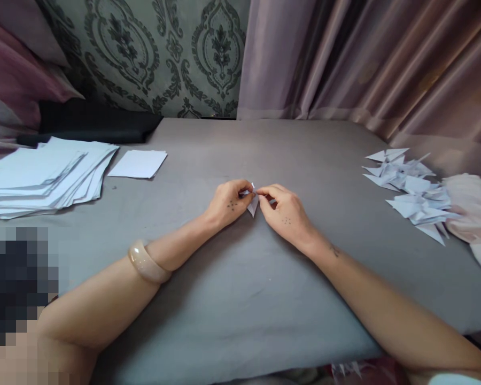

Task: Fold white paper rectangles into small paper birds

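Both my hands meet over the middle of the grey-covered table (240,299), pinching a small piece of folded white paper (253,207). My left hand (230,203) grips its left side between thumb and fingers. On the other side, my right hand (284,211) has its thumb and forefinger closed at the paper's upper right edge. A pointed lower tip of the paper shows below the fingers, and a small bit sticks up above them. The fingers hide the rest of its folds.
Large white sheets (44,171) lie stacked at the left, beside a smaller stack of square paper (138,163). Several folded paper figures with pointed ends (414,187) are heaped at the right, against a pale cloth (468,203). Black fabric (100,120) lies at the back left; curtains (312,59) hang behind.
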Demonstrator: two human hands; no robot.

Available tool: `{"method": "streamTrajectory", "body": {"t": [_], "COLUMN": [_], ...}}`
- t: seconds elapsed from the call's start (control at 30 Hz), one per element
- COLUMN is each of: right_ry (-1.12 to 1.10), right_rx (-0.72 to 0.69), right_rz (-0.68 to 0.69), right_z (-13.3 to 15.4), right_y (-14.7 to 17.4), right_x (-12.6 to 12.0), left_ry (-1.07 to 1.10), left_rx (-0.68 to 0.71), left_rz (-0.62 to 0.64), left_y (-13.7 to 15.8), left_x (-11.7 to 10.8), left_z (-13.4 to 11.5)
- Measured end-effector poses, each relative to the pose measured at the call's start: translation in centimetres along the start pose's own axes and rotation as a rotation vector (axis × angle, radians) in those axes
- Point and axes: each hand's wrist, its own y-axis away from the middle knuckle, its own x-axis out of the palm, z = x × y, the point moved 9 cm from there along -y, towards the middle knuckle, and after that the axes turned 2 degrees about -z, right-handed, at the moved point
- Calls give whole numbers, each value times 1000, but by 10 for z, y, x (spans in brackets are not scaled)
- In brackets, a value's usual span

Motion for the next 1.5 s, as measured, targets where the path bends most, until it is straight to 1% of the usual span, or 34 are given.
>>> {"method": "streamTrajectory", "body": {"t": [0.13,0.27,0.33,0.47,0.67,0.87,1.03,1.13,1.23,1.3,1.4,1.5], "right_ry": [15,-14,-31,-42,-52,-66,-104,-123,-93,-77,-99,-131], "right_rx": [33,79,86,74,33,50,172,198,237,302,448,553], "right_rz": [8,-43,-39,-3,11,7,30,45,110,172,268,322], "right_z": [-2,-9,-11,-9,-3,-3,-13,-13,-14,-17,-24,-24], "right_y": [-2,-4,-5,-3,1,0,-8,-15,-22,-26,-28,-29], "right_x": [2,-3,-3,2,3,2,7,6,7,9,13,15], "left_ry": [8,36,27,5,-11,-3,-19,-28,-63,-63,-26,2], "left_rx": [-9,-20,-19,-15,9,8,23,59,82,91,89,85], "left_rz": [8,16,14,2,-3,5,9,12,24,27,36,51], "left_y": [0,0,0,0,0,1,1,1,1,1,1,2], "left_x": [0,-1,-1,-2,-1,0,0,0,0,0,1,2], "left_z": [0,-2,-2,-1,-1,0,-2,-5,-6,-6,-4,-3]}}
